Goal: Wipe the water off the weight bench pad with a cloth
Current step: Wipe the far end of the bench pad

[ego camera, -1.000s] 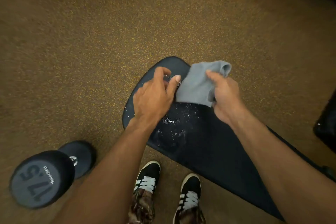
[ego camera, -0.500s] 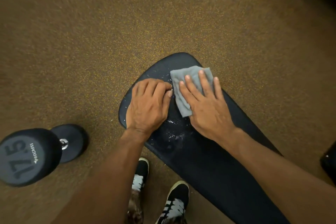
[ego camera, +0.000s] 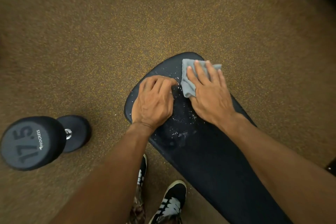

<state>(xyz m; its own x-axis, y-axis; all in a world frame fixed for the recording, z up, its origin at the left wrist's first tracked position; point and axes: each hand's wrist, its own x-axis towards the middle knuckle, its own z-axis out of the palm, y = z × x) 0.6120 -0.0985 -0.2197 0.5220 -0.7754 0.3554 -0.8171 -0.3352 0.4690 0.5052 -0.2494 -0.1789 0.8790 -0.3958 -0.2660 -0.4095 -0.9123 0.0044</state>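
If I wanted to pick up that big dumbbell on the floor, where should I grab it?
Probably the shiny metal handle between the two round heads of the dumbbell, reaching down from above. The heads look too wide and smooth to wrap; the thin bar is not.

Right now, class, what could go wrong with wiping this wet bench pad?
The cloth under the right hand sits at the far end of the pad; droplets nearer the person could be missed. The left hand rests on the wet pad and may hide or smear water. Water pushed off the edge could wet the floor by the shoes.
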